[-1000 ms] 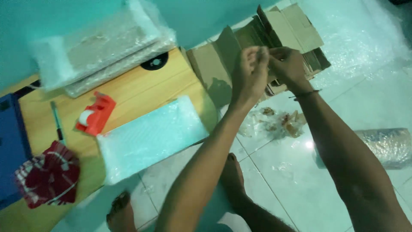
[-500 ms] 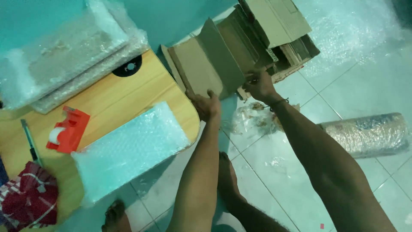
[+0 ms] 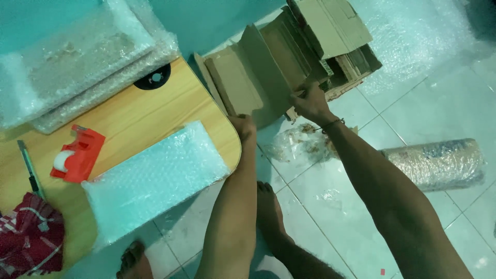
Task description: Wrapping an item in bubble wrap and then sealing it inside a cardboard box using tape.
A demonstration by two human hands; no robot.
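Tiled floor (image 3: 439, 88) is seen across the right, wooden table (image 3: 155, 108) across the left, its rounded corner pointed at the person. A stack of flattened cardboard boxes (image 3: 336, 31) is leaned on the floor just past the table corner, within arm's reach. One flat cardboard piece (image 3: 248, 82) is held up off the stack, tilted, between both hands. A bubble-wrap sheet (image 3: 155, 178) is laid flat on the table, near edge overhanging. Bubble-wrapped bundles (image 3: 77, 67) are stacked at the table's far edge. A bubble-wrap roll (image 3: 434, 163) is left lying on the floor at right, well apart. Right hand (image 3: 309, 101) is closed on the cardboard's right edge, fingers pinched narrow. Left hand (image 3: 243, 126) is placed at the lower edge; fingers hidden, grip cannot be told. A red tape dispenser (image 3: 76, 155) and a cutter (image 3: 30, 170) are kept beside the sheet.
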